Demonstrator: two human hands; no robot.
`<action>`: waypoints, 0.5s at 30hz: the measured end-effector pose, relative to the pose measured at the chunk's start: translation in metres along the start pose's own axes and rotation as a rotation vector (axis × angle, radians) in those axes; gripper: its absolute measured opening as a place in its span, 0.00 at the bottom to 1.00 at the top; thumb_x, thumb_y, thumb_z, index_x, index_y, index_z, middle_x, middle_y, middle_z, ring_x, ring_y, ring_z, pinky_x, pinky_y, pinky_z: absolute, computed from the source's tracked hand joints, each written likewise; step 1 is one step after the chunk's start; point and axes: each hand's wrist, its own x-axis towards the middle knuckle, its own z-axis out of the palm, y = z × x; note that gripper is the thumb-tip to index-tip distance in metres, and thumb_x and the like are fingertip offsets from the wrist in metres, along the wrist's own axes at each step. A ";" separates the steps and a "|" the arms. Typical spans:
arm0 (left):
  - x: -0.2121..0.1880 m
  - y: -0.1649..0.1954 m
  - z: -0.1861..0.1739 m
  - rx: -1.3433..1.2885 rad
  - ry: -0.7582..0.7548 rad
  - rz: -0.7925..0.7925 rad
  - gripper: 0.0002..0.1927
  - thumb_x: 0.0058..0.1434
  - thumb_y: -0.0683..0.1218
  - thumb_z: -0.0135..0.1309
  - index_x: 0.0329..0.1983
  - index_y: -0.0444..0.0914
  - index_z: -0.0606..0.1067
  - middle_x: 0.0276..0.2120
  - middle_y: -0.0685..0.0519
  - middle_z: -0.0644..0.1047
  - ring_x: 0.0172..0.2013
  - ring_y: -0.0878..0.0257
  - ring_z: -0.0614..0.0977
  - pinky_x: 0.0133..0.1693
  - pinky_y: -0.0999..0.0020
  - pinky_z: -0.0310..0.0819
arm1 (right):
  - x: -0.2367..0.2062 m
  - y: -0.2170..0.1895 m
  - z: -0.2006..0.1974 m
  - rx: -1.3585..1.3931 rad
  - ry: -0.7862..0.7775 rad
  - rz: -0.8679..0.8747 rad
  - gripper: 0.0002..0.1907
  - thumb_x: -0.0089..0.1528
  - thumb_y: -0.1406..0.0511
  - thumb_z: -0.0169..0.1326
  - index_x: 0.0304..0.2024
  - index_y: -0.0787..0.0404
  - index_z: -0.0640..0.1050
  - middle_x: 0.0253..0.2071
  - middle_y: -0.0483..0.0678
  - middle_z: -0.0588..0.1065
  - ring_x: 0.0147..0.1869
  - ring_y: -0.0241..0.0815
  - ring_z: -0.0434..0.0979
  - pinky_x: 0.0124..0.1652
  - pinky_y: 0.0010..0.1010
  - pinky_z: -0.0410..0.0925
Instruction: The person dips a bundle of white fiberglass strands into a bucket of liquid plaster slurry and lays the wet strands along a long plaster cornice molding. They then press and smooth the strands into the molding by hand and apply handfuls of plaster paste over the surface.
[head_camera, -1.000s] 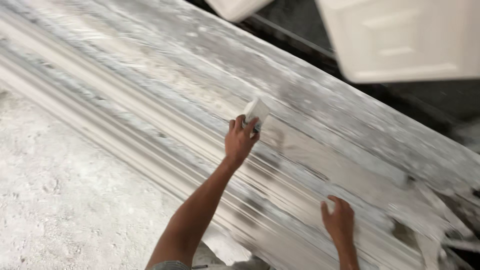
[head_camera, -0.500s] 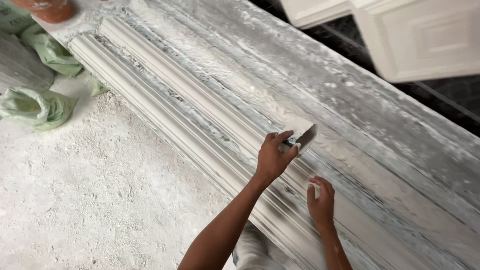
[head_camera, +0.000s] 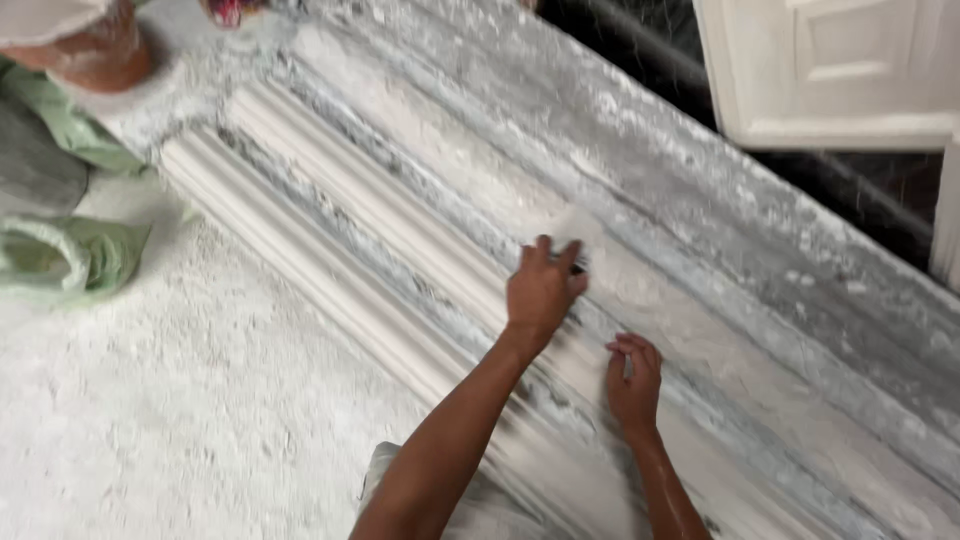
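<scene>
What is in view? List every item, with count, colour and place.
moulding strip: one, long, white, ribbed, running diagonally from upper left to lower right.
workbench: one, grey, plaster-crusted, under the moulding.
scraper: one, pale flat blade, blurred, on the moulding at centre.
floor: white, dusty, lower left.
sacks: at least two, green, left edge.
pot: one, reddish, dusty, top left.
panelled door: one, white, top right.
left hand: holds the scraper against the moulding.
right hand: fingers bent, resting on the moulding; a small pale thing may be in it, too unclear to tell.
</scene>
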 end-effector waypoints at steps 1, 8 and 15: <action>0.021 -0.012 -0.011 -0.019 0.054 -0.037 0.25 0.58 0.53 0.62 0.60 0.47 0.77 0.54 0.43 0.73 0.52 0.44 0.76 0.45 0.53 0.79 | 0.016 -0.012 0.013 -0.010 -0.001 0.009 0.08 0.63 0.74 0.50 0.40 0.62 0.80 0.52 0.52 0.76 0.62 0.53 0.72 0.61 0.41 0.65; 0.152 -0.122 -0.075 0.049 -0.048 0.132 0.26 0.53 0.51 0.66 0.55 0.41 0.78 0.58 0.37 0.69 0.52 0.43 0.75 0.41 0.52 0.79 | 0.097 -0.062 0.121 -0.032 0.010 0.051 0.08 0.64 0.74 0.49 0.40 0.62 0.80 0.52 0.52 0.77 0.63 0.52 0.72 0.61 0.40 0.66; 0.278 -0.310 -0.180 -0.058 -0.030 0.006 0.28 0.51 0.53 0.68 0.56 0.46 0.79 0.53 0.41 0.75 0.59 0.43 0.74 0.54 0.50 0.73 | 0.192 -0.125 0.259 -0.184 -0.120 0.101 0.10 0.65 0.70 0.49 0.47 0.62 0.79 0.56 0.54 0.73 0.67 0.53 0.69 0.63 0.43 0.63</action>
